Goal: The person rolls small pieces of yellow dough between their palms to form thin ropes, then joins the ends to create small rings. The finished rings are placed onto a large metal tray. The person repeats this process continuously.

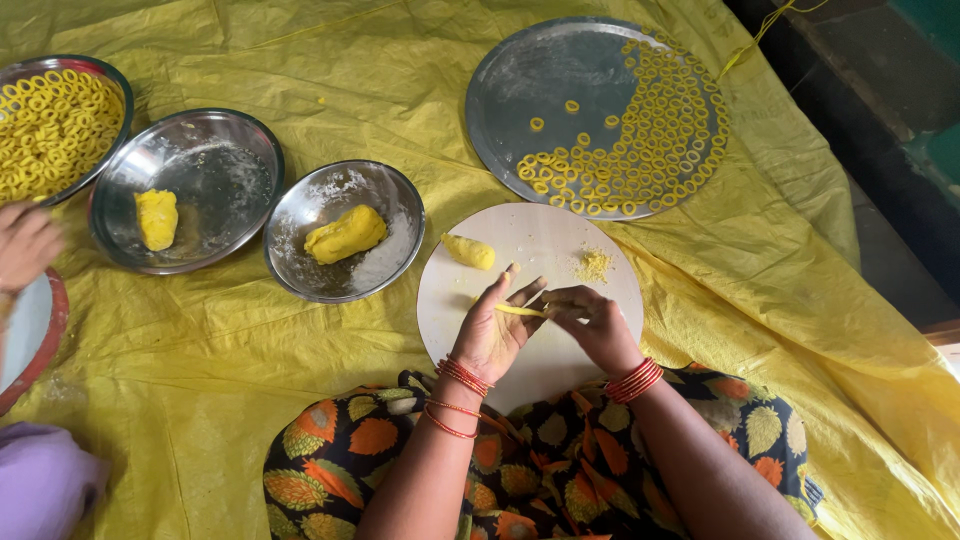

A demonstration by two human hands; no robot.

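My left hand (492, 330) and my right hand (592, 322) meet over a round white board (540, 240) in front of my lap. Between their fingertips they pinch a thin yellow dough strip (520, 311), held just above the board. A small lump of yellow dough (469, 251) lies on the board's far left part, and a pile of yellow crumbs (594, 265) lies on its far right part. Red bangles circle both wrists.
A large steel plate (530, 90) behind the board holds several yellow dough rings. Two steel bowls (345, 190) (215, 160) each hold a dough lump. A bowl of rings (55, 125) stands far left, near another person's hand (25, 245). A yellow sheet (200, 350) covers the floor.
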